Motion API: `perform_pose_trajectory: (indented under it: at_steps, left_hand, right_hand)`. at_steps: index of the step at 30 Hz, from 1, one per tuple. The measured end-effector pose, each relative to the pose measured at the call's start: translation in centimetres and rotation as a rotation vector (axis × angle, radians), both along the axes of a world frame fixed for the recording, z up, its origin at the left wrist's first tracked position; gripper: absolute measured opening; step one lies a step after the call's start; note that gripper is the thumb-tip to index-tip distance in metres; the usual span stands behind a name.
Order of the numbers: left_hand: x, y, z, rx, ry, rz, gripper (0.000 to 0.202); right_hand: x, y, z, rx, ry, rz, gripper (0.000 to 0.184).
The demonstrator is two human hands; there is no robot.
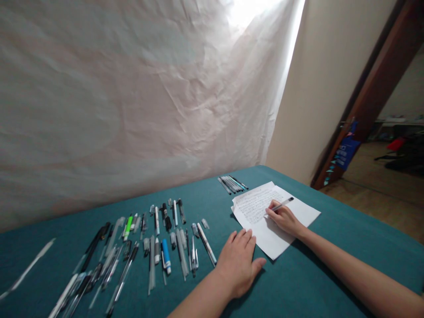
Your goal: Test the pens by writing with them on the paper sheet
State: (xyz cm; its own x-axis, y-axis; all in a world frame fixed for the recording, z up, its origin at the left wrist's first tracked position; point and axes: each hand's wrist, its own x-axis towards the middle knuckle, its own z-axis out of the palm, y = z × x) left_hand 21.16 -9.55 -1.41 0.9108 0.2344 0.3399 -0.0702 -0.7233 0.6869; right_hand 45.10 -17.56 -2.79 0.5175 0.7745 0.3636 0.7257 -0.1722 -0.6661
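My right hand [282,218] is closed around a slim pen [283,203] with a dark end, its tip down on a white sheet of paper [274,238]. Lines of small handwriting cover the upper left part of that sheet, and another sheet lies partly under it. Flat beside the paper's left edge rests my left hand [237,260], fingers stretched out and holding nothing. Its fingertips are close to the sheet's edge. To its left lies a white pen [206,244], uncapped, with a clear cap [205,224] nearby.
Many pens, caps and clear barrels are spread over the green tabletop [129,201], among them a blue pen part [166,256] and a green pen part [128,227]. A row of slim refills or pens [233,184] lies behind the paper. A pale sheet [139,88] hangs behind the table.
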Motion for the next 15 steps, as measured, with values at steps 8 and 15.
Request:
perform_pose_trajectory:
  at_steps: [8,15]
  left_hand:
    - [0.21,-0.07,0.28,0.298,0.208,0.035,0.054]
    - [0.16,-0.09,0.38,0.383,0.243,0.051,0.057]
  right_hand:
    - [0.66,0.21,-0.71,0.015,-0.043,0.006,0.017]
    - [0.85,0.30,-0.88,-0.004,-0.051,0.009,0.016]
